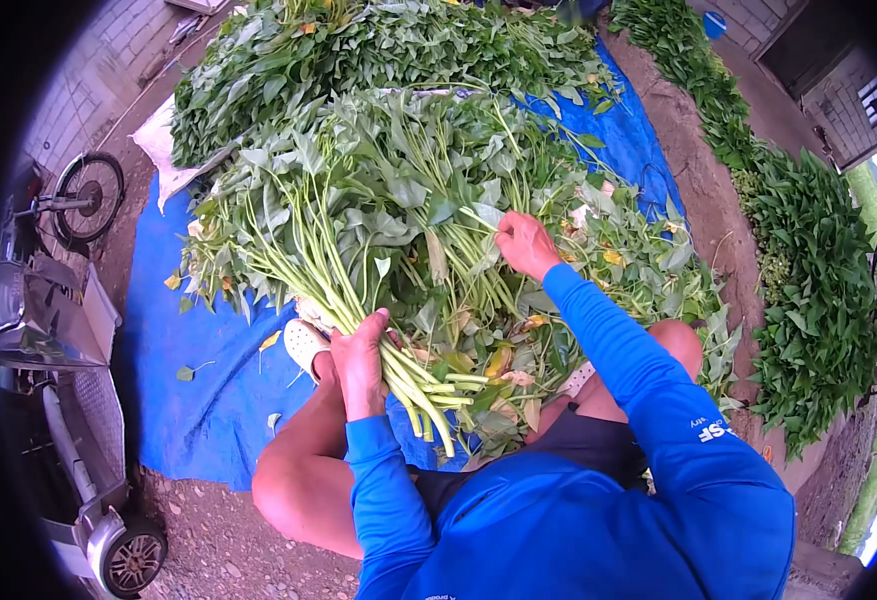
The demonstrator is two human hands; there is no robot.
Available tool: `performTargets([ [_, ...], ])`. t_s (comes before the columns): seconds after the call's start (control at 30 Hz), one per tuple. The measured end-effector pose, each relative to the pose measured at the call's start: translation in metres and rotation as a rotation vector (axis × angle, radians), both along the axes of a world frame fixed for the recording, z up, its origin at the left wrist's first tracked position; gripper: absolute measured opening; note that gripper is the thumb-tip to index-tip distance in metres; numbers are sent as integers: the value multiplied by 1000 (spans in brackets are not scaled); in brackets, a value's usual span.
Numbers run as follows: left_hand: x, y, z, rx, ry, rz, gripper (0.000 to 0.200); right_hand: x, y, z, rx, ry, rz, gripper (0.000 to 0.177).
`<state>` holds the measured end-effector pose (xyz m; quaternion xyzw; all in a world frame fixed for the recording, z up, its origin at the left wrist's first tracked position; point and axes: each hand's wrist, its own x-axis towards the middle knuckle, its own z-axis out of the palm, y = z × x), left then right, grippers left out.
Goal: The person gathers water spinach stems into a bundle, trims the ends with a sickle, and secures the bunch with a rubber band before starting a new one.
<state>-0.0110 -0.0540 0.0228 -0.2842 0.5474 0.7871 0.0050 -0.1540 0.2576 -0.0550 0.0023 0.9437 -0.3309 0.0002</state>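
My left hand (361, 365) is wrapped round a thick bunch of long-stemmed leafy greens (330, 275) that look like water spinach. The cut stem ends stick out below the fist, and the leaves fan out up and to the left. Over the pile, my right hand (528, 245) has its fingers pinched together at a pale green stem (480, 218); the fingertips are partly hidden. A large heap of loose greens (398, 160) spreads in front of both hands, with some yellowed leaves (499, 360) among the stems near my feet.
A blue tarp (198, 430) lies under the heap. Another mound of greens (388, 45) rests at the back, beside a white sack (165, 150). Bundled greens (808, 290) line the right side. A motorcycle wheel (89, 198) and a vehicle with a small wheel (133, 552) stand at left.
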Motion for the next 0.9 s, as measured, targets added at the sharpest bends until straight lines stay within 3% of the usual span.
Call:
performTargets([
  [0.07,2,2,0,15,-16,-10,25,0,8,41,-172,-342,-34,30],
  [0.1,2,3,2,17,-26,-17,22,1,14,48,-434,-485,-25,38],
  [0.23,0,6,6,59,-6,-15,17,15,46,80,-761,-830,123,39],
  [0.37,5,4,6,59,5,-2,18,51,51,126,-1020,-716,130,30],
  [0.5,9,2,-2,51,-13,-22,18,90,59,155,-1306,-537,121,37],
  [0.63,6,3,-5,18,-10,-27,21,131,36,194,-1207,-218,-21,31],
  [0.9,4,12,-16,60,9,-24,34,149,-35,179,-347,251,95,37],
])
